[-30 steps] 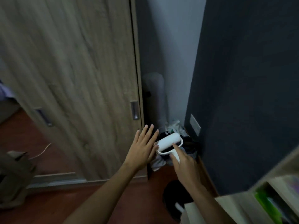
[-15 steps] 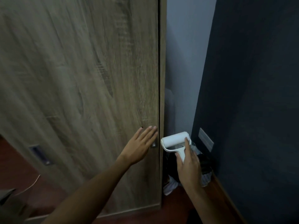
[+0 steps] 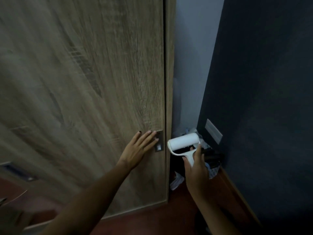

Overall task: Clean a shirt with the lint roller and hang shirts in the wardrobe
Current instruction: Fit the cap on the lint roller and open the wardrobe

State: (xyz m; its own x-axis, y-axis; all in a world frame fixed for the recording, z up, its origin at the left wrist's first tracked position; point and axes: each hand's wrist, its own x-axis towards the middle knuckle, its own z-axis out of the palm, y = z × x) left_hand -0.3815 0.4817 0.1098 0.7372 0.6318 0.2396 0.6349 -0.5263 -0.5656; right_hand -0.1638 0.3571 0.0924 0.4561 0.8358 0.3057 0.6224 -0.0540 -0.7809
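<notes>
A person stood at a closed wooden wardrobe door (image 3: 101,99). The left hand (image 3: 138,149) lay flat with fingers spread, fingertips on the recessed metal handle (image 3: 159,141) at the door's right edge. The right hand (image 3: 196,168) was closed around the handle of a white lint roller (image 3: 183,143), held just right of the door edge, roll uppermost. The step in hand seemed to be working the door; next, the fingers would need purchase in the recess. No shirt was visible
</notes>
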